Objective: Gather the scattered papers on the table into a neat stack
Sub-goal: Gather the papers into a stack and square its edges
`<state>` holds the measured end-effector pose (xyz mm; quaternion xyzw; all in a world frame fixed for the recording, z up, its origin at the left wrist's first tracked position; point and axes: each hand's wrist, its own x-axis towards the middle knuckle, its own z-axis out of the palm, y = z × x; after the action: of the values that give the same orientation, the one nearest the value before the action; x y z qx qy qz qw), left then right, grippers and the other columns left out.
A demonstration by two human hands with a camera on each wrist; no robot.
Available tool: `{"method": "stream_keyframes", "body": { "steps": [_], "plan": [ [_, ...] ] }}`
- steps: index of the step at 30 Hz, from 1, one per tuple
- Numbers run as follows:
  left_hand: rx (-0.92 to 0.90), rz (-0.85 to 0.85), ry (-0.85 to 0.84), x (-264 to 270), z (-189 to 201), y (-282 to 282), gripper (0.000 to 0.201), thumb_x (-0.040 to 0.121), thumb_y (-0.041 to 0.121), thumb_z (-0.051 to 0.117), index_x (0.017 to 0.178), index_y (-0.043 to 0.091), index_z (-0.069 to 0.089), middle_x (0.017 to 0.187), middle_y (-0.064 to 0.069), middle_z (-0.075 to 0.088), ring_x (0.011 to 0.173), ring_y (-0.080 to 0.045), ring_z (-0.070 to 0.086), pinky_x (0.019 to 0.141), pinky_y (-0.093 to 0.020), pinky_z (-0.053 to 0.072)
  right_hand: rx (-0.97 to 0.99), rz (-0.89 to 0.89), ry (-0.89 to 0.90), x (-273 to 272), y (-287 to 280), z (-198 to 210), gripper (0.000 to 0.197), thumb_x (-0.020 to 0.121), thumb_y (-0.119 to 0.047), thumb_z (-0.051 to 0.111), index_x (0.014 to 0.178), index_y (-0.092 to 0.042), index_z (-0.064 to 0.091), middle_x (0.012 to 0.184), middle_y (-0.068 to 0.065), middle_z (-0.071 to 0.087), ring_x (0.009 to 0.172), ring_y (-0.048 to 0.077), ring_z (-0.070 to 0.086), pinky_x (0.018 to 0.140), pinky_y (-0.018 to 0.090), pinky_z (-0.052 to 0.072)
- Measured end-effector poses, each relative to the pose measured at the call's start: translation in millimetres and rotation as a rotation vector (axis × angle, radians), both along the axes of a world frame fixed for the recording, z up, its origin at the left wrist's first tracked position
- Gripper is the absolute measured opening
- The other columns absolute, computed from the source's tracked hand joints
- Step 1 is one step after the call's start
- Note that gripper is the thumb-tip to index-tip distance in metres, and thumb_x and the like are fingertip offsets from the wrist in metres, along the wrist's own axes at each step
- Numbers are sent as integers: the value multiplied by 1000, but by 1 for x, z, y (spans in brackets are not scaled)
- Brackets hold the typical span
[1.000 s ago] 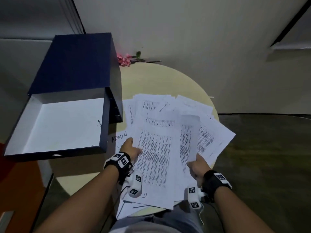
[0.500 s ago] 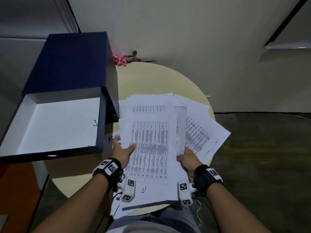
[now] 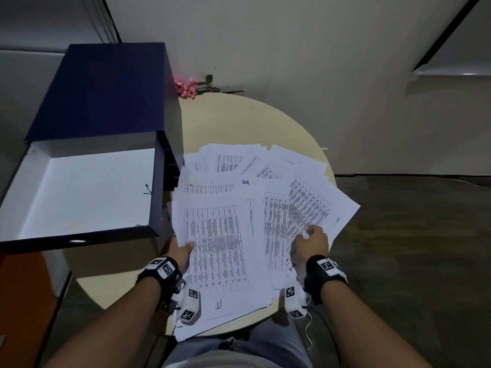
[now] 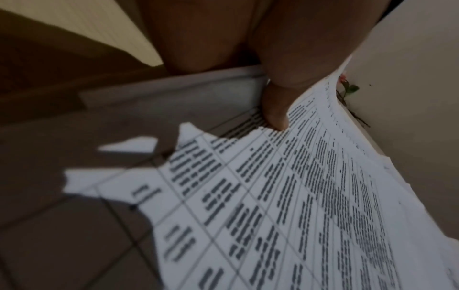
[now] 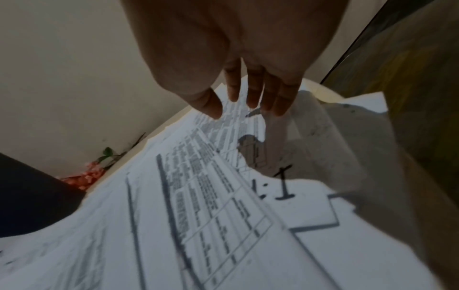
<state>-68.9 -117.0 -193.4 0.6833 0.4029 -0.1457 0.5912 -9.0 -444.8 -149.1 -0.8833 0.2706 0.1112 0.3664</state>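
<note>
Printed white papers (image 3: 220, 235) lie in a loose, fanned pile on the near half of a round beige table (image 3: 239, 123). My left hand (image 3: 180, 251) grips the pile's left edge. In the left wrist view its thumb (image 4: 275, 109) presses on top of the sheets (image 4: 298, 196); the fingers are hidden beneath. My right hand (image 3: 312, 239) is over the sheets fanned out to the right. In the right wrist view its straight fingers (image 5: 253, 94) sit at or just above the paper (image 5: 198, 196), holding nothing.
A large dark blue file box (image 3: 93, 102) stands at the table's left, its white-lined lid (image 3: 79, 192) open toward me and right beside the papers. A pink artificial flower (image 3: 187, 87) lies at the far edge by the wall. The pile's near end overhangs the table edge above my lap.
My right hand has let go of the pile's lower right edge and moved forward onto the fanned right sheets. The papers have spread wider and flatter. My left hand keeps its grip.
</note>
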Motion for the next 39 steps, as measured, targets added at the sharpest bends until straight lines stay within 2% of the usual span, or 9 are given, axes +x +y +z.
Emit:
{"method": "stream_keyframes", "body": {
  "steps": [7, 10, 15, 20, 26, 29, 32, 36, 39],
  "plan": [
    [-51, 8, -30, -4, 4, -4, 23, 99, 11, 51, 117, 21, 42, 98, -4, 54, 95, -26, 50, 94, -42, 39, -234, 52, 403, -6, 17, -20, 133, 72, -78, 62, 156, -2, -8, 162, 22, -19, 151, 37, -15, 122, 55, 1],
    [-53, -15, -27, -3, -2, 0, 11, 97, 12, 55, 100, 19, 46, 81, -1, 49, 70, -18, 47, 78, -35, 40, -335, 248, 404, -13, 20, -30, 131, 73, -82, 55, 157, -9, -14, 160, 21, -29, 149, 37, -25, 120, 56, -10],
    [-58, -24, -16, 0, -7, 2, 15, 94, 13, 58, 93, 22, 46, 82, -3, 49, 74, -19, 49, 72, -31, 39, -488, 499, 328, -7, 25, -26, 107, 80, -72, 52, 159, -24, -2, 154, 20, -41, 144, 40, -33, 116, 60, -14],
    [18, -52, 0, 0, -7, 1, 23, 98, 14, 53, 120, 12, 47, 100, -10, 53, 92, -25, 50, 84, -35, 39, -349, 522, 287, 0, 36, -22, 96, 84, -52, 60, 159, -28, 6, 164, 19, -17, 151, 36, -18, 123, 52, 0],
    [15, -60, 17, -2, -8, 2, 50, 99, 16, 52, 144, 8, 33, 127, -5, 51, 120, -31, 49, 104, -40, 35, 218, 117, -30, 1, 49, -14, 106, 80, -16, 79, 158, -19, 7, 159, 11, 24, 142, 32, 32, 110, 38, 33],
    [1, -84, 7, -2, -5, 3, 53, 98, 20, 53, 146, 12, 32, 138, -7, 51, 127, -32, 47, 112, -43, 32, 514, -162, 21, 2, 53, -12, 102, 74, -19, 83, 151, -30, 16, 142, 9, 45, 99, 28, 60, 84, 45, 53],
    [-21, -80, -2, -2, -4, 3, 53, 98, 21, 54, 146, 13, 33, 129, 0, 50, 125, -29, 47, 110, -39, 32, 623, -188, 103, 0, 58, 1, 67, 88, -19, 74, 142, -4, 38, 101, 17, 65, 62, 21, 55, 65, 38, 48],
    [-29, -101, -5, -3, -1, 4, 49, 97, 23, 55, 143, 16, 38, 132, 1, 53, 120, -26, 51, 108, -40, 35, 604, -221, -11, 2, 54, 25, 61, 99, -13, 60, 151, 0, 30, 142, 17, 50, 129, 38, 50, 97, 39, 44],
    [-31, -82, 18, -3, 1, 4, 52, 98, 22, 53, 146, 17, 33, 135, 4, 49, 129, -28, 46, 110, -41, 32, 579, -187, -116, 16, 31, 32, 58, 100, -12, 56, 153, -11, 31, 147, 11, 49, 133, 36, 48, 91, 33, 43]
  ]
}}
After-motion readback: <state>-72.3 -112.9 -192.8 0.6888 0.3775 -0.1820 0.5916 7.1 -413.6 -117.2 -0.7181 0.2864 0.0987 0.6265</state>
